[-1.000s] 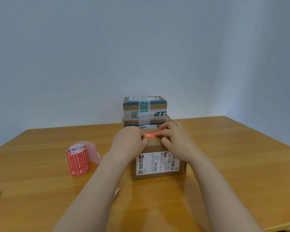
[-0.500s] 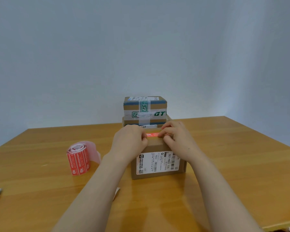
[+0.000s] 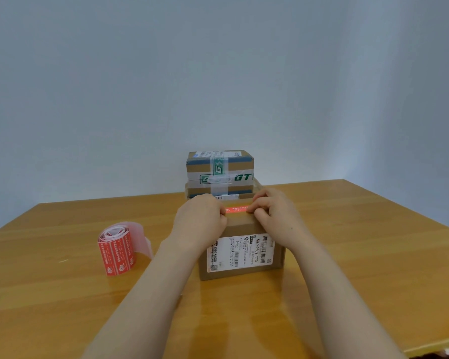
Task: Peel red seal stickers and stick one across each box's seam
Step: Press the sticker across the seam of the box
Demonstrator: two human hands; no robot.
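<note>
Cannot see red sticker (image 3: 238,209) ends under left hand (image 3: 201,222) and right hand (image 3: 276,218). Cannot read shipping label (image 3: 240,252) print.

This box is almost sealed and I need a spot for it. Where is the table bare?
Widest bare patch: the wooden table right of the brown cardboard box, out to its right edge. Another lies left of the red sticker roll. Crowded: the middle, where the left hand and right hand hold the red seal sticker, with taped boxes stacked just behind.
</note>
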